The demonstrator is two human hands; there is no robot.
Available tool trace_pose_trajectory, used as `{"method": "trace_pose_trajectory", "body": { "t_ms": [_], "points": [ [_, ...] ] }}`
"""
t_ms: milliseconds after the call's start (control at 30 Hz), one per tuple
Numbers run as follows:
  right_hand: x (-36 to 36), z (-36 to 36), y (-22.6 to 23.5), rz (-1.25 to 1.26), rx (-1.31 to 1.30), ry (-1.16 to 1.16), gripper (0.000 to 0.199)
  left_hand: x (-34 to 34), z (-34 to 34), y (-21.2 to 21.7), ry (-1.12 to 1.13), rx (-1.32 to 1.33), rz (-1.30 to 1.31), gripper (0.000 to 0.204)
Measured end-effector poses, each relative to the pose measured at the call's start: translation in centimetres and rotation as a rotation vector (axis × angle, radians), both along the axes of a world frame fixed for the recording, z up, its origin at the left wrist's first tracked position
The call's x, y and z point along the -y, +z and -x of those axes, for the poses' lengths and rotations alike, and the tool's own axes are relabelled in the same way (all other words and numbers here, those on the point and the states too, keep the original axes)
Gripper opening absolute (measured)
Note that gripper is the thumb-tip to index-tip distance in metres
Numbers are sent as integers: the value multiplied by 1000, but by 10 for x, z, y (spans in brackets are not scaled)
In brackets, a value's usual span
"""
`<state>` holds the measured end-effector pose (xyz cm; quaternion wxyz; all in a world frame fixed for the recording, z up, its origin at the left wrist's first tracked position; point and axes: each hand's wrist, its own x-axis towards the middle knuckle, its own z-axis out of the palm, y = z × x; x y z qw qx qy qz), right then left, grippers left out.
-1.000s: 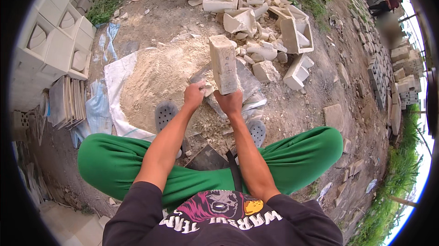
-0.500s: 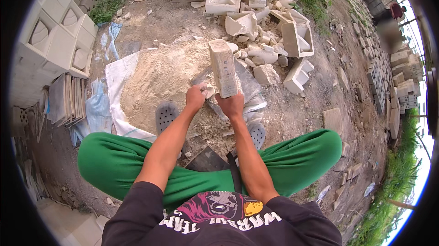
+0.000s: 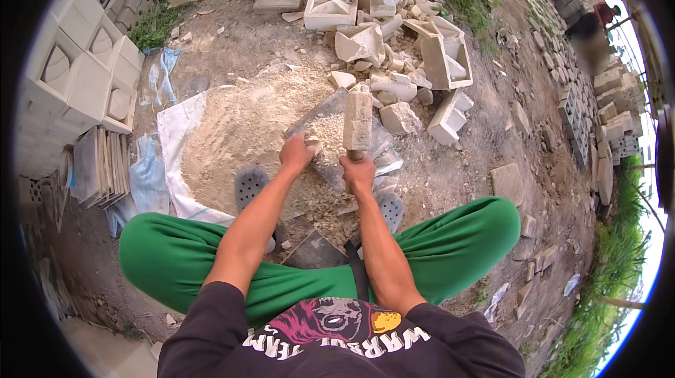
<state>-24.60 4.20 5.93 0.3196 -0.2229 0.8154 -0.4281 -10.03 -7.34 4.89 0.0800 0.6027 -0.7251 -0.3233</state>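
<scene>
My right hand (image 3: 358, 173) is wrapped around the short handle of a wooden mallet. The mallet's blocky, dust-covered head (image 3: 358, 121) is over the right part of a flat grey slab (image 3: 309, 119) on the ground; whether it touches anything there I cannot tell. At the slab's left side, my left hand (image 3: 297, 153) is closed on a small pale chunk of broken block (image 3: 316, 146), partly covered by the fingers. Pale crumbs and powder (image 3: 327, 128) lie on the slab between the two hands.
A mound of crushed pale material (image 3: 235, 135) spreads over a white sheet (image 3: 179, 125) at left. Broken decorative blocks (image 3: 444, 54) are heaped beyond the slab. Whole blocks (image 3: 88, 61) stand stacked at far left, beside thin boards (image 3: 102, 167). My clogs (image 3: 251, 184) flank the work spot.
The mallet has come down from a raised position, so its head looks smaller and lower over the slab. My left hand stays by the slab with the chunk. The view has shifted slightly.
</scene>
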Motion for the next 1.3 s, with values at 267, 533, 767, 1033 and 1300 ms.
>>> {"method": "trace_pose_trajectory", "body": {
  "t_ms": [267,533,767,1033,1300],
  "points": [
    [-28,11,-33,-166,-42,-77,31,12,27,-13,-164,131,249,41],
    [-24,6,-27,-264,145,-43,45,10,37,-3,-343,142,146,38],
    [-9,9,-8,-269,-2,62,30,4,12,-24,-243,-122,352,45],
    [25,0,49,-56,-75,223,32,-11,-12,-10,-214,-139,440,55],
    [14,5,26,-366,141,301,37,-12,-22,-26,-128,-201,325,40]
  ]
}}
